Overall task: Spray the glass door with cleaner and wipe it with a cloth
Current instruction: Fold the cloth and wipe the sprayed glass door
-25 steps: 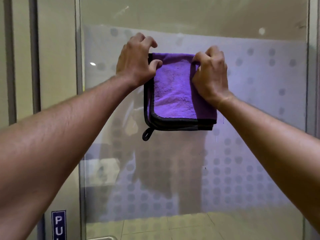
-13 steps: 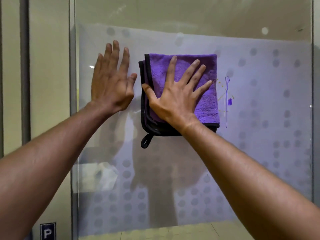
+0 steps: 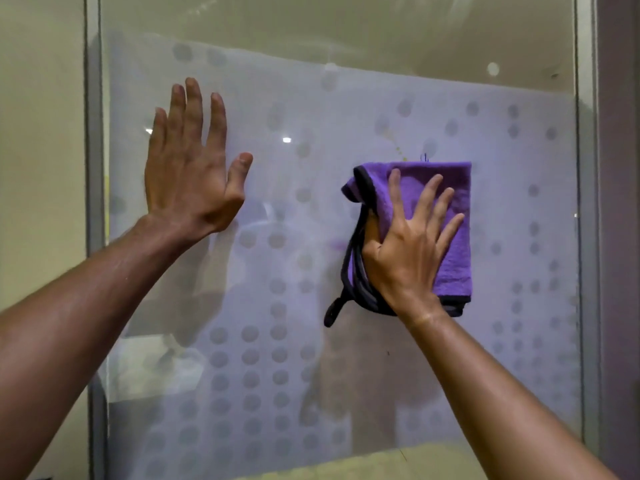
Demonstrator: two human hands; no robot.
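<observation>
The folded purple cloth (image 3: 453,233) lies flat under the right hand (image 3: 410,251), whose spread straight fingers press it against the glass door (image 3: 311,202). The left hand (image 3: 188,171) is well apart from the cloth, fingers straight and together, holding nothing, palm toward the glass.

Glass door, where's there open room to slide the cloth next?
Bare frosted glass lies between the left hand and the cloth, and below both hands across the glass door. Right of the cloth only a narrow strip remains before the frame. The right hand presses the cloth flat.
</observation>
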